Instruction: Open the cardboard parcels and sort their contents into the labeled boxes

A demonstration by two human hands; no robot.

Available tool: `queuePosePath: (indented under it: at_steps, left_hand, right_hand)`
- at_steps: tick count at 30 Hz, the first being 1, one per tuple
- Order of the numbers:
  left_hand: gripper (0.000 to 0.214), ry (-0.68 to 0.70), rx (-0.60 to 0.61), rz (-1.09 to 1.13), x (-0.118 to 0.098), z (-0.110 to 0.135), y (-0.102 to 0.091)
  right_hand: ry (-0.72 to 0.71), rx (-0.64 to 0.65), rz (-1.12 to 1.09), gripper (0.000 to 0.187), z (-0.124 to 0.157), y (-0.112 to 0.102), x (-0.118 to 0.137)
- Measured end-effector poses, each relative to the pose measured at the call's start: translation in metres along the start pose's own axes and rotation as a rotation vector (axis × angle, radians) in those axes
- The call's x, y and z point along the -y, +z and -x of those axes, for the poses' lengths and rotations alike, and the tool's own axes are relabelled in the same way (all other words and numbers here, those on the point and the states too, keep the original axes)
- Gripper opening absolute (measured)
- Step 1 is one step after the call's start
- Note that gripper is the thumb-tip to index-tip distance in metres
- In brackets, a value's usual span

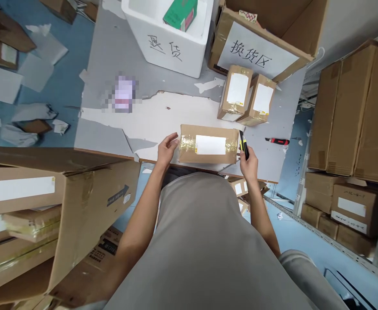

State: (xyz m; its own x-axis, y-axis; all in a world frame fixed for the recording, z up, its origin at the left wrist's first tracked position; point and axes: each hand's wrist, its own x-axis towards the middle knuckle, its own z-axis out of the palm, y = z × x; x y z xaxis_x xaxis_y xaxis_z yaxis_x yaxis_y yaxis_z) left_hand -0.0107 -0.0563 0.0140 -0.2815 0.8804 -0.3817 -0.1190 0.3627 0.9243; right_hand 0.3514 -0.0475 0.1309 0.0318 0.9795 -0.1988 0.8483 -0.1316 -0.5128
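Observation:
A taped cardboard box with a blank white label lies at the table's near edge, in front of my body. At its left end is my left hand, fingers apart and slightly curved, holding nothing. Whether those fingertips touch the box I cannot tell. My right hand is closed round a black and yellow utility knife by the box's right end. The knife points away from me. A second utility knife, red and black, rests on the table further right.
Two labelled cardboard boxes stand behind the box. A white foam bin holding a green box and a large open carton are at the back. Boxes fill the right shelf; a big carton stands left. Paper litters the floor.

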Motion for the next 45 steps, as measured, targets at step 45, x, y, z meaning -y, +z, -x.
queuePosePath:
  at_steps: [45]
  left_hand:
    - [0.051,0.166,0.182,-0.218,-0.036,0.027,-0.006]
  right_hand:
    - [-0.613,0.818,0.951,0.063,-0.047,-0.002,0.226]
